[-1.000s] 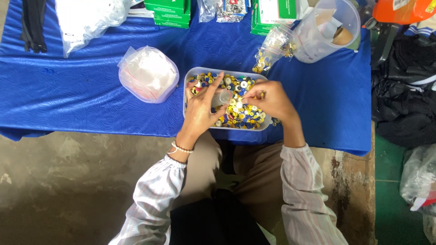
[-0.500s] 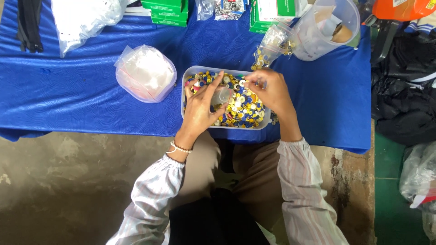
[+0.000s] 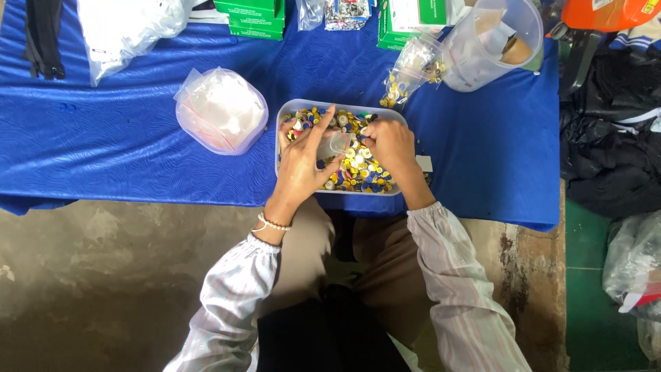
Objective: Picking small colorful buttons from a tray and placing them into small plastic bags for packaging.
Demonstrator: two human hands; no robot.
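A clear rectangular tray full of small yellow, blue and white round pieces sits on the blue tablecloth in front of me. My left hand is over the tray's left half and holds a small clear plastic bag between thumb and fingers. My right hand rests on the pieces at the tray's right side, its fingertips pinched near the bag's mouth; whether they hold a piece is too small to tell.
A clear bag of white stuff lies left of the tray. A small bag of yellow pieces leans on a clear jug at the back right. Green boxes stand at the far edge. Dark bags lie on the right.
Both hands have stayed over the tray. The right hand has shifted slightly toward the bag held in the left hand.
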